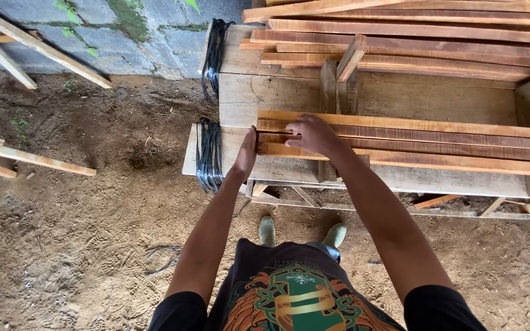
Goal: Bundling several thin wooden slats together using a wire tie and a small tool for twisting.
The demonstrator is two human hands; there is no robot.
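Workbench (289, 92) on dirt floor (81, 233) | hands flat, open, squaring slats (437, 144)

two hands (245, 153), two black strap bundles (208, 153)

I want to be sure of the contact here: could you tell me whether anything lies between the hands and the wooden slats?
Nothing visible does. The left hand presses flat against the ends of the wooden slats, and the right hand rests on top of them.

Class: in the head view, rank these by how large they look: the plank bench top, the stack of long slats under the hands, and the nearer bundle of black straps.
1. Plank bench top
2. Stack of long slats
3. Nearer bundle of black straps

All lie at similar distance, so the order is fairly safe.
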